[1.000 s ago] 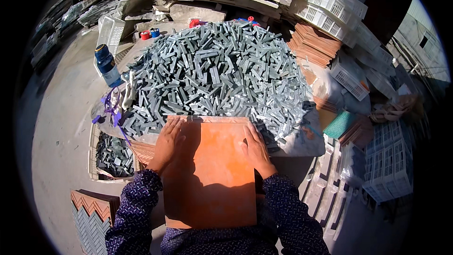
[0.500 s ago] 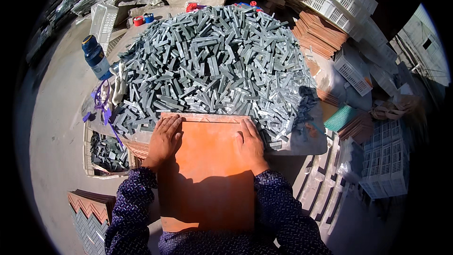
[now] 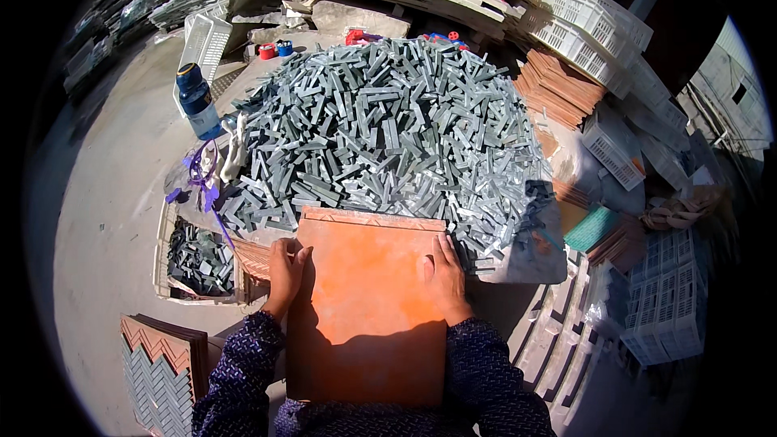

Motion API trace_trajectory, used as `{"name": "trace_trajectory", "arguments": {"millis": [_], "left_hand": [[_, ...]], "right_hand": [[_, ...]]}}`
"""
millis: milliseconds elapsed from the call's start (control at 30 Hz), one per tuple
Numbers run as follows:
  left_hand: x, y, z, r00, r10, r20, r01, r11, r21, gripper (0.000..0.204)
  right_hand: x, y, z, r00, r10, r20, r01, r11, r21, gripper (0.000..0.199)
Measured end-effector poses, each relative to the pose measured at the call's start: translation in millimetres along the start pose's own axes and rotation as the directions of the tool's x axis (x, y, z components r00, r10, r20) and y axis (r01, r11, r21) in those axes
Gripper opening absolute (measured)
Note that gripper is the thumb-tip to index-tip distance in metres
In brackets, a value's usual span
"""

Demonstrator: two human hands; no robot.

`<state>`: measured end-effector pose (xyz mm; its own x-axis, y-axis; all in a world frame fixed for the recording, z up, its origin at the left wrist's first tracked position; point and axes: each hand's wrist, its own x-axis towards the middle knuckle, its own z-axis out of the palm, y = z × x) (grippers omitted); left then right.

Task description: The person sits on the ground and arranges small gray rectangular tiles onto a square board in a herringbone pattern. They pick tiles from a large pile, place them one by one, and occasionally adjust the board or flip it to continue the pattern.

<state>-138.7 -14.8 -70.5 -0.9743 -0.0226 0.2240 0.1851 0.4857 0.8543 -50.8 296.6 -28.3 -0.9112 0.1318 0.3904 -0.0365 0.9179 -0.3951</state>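
A flat orange board (image 3: 372,291) with a raised strip along its far edge lies in front of me, its near end against my clothing. My left hand (image 3: 284,279) is at its left edge, fingers curled against the side and thumb close to the rim. Along the right edge lies my right hand (image 3: 448,279), fingers stretched forward and thumb over the board's surface. Past the far edge rises a wide heap of small grey stone strips (image 3: 380,129). My shadow covers the board's lower part.
Left are a dark blue bottle (image 3: 196,101), white gloves (image 3: 234,150), a purple cord (image 3: 202,168) and a crate of grey pieces (image 3: 164,263). Herringbone tile sheets (image 3: 158,384) stand lower left. Reddish-brown stacked sheets (image 3: 558,85) and white crates (image 3: 664,299) stand right.
Both hands have slid from the board's far corners back toward me along its sides. The left fingers have curled in at the edge. The whole view has shifted slightly.
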Motion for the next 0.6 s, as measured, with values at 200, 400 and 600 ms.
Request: {"name": "trace_trajectory", "arguments": {"millis": [200, 400, 600], "left_hand": [[1, 6, 7, 0.996, 0.089, -0.016, -0.085, 0.983, 0.165, 0.022], [-6, 21, 2, 0.995, 0.078, -0.057, -0.063, 0.972, 0.228, 0.027], [-25, -11, -15, 0.902, -0.321, 0.288, 0.392, 0.889, -0.237, 0.032]], "right_hand": [[-4, 13, -3, 0.999, -0.038, -0.033, 0.041, 0.995, 0.087, 0.048], [-3, 7, -2, 0.998, -0.036, 0.050, 0.039, 0.998, -0.049, 0.050], [-37, -7, -5, 0.885, 0.461, 0.063, -0.460, 0.848, 0.263, 0.037]]}}
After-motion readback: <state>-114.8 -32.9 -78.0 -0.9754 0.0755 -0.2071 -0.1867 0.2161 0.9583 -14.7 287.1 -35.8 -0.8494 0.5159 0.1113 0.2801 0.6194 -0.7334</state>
